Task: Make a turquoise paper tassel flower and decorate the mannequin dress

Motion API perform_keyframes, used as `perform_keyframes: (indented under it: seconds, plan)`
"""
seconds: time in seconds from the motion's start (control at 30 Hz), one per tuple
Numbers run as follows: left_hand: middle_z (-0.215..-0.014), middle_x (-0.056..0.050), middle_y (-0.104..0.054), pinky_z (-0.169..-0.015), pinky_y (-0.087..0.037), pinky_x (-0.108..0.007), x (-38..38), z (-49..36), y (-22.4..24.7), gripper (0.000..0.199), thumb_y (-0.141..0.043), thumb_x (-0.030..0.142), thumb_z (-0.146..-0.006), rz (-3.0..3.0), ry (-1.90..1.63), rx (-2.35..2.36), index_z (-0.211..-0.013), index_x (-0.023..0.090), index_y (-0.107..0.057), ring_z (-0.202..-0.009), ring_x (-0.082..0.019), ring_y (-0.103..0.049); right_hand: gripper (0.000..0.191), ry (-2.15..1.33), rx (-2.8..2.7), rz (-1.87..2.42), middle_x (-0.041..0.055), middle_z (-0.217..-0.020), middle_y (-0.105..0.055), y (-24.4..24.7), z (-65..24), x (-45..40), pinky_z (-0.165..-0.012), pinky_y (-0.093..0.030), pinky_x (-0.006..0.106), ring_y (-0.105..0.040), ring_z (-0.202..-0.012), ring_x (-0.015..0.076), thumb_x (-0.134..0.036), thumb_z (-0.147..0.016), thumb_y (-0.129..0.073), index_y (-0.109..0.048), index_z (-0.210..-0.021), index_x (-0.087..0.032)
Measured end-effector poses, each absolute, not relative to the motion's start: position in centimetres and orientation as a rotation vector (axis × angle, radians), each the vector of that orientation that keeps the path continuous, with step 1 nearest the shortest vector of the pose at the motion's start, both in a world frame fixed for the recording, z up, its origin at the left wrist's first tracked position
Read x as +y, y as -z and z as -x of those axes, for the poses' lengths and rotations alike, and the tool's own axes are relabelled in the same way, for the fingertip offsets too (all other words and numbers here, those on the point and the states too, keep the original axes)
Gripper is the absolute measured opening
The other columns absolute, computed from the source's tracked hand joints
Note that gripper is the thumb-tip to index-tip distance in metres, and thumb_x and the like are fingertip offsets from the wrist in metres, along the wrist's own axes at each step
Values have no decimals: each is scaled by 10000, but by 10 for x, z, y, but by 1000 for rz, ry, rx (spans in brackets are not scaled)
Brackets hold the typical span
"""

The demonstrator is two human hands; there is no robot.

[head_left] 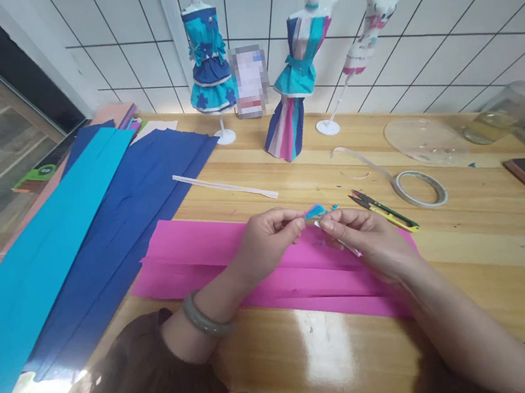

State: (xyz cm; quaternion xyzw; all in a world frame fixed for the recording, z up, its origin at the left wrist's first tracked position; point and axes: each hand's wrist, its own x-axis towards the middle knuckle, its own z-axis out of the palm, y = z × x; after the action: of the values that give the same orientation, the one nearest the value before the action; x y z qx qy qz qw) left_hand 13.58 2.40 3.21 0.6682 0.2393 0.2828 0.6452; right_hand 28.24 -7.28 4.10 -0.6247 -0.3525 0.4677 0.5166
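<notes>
Wooden table (502, 289) by tiled wall (468, 11) bears pink sheet (192, 256).

I see the left hand (270, 239) pinching a blue scrap (315, 211). The right hand (371, 238) grips a white strip (353, 249).

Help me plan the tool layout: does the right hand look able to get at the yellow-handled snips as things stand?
Probably yes: the snips lie just beyond the right hand, with nothing over them. It holds a thin white strip, though, so would likely need freeing first.
</notes>
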Motion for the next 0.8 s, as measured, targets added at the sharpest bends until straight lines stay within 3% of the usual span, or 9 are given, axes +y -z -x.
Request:
perform_keyframes:
  seconds: [0.2,0.3,0.37,0.47,0.8]
  plan:
    - [-604,7,-540,-598,-392,-218,24,-135,-33,194,-559,277,-773,-1435,-586,526,-813,109,-646,-594,-84,-484,254,-1067,-847,1475,-65,-532,-472,-44,-277,-71,-404,-237,196,-333,-426,55,-359,-695,-679,-618,-879,-195]
    - [-623,3,-546,-600,-394,-221,23,-135,-31,214,-568,281,-768,-1413,-564,492,-864,107,-648,-603,-86,-487,170,-977,-915,1493,-45,-560,-555,-44,-273,-72,-454,-345,203,-446,-474,73,-333,-716,-663,-664,-827,-204]
    - [-625,3,-545,-599,-395,-221,23,-136,-29,223,-573,286,-764,-1402,-553,486,-872,108,-651,-606,-87,-488,134,-895,-935,1510,-17,-667,-649,-43,-273,-72,-576,-437,230,-559,-605,110,-319,-714,-665,-693,-798,-218]
    - [-617,3,-547,-591,-391,-220,23,-136,-29,231,-581,295,-755,-1381,-524,476,-876,113,-657,-599,-88,-486,141,-799,-913,1541,3,-790,-706,-40,-274,-73,-715,-480,286,-623,-756,160,-313,-692,-685,-714,-810,-242]
    - [-597,2,-543,-606,-392,-230,23,-136,-34,190,-603,287,-735,-1318,-465,443,-782,109,-652,-589,-86,-483,92,-724,-905,1535,0,-757,-714,-37,-276,-73,-682,-506,283,-634,-694,148,-299,-662,-711,-716,-732,-240]
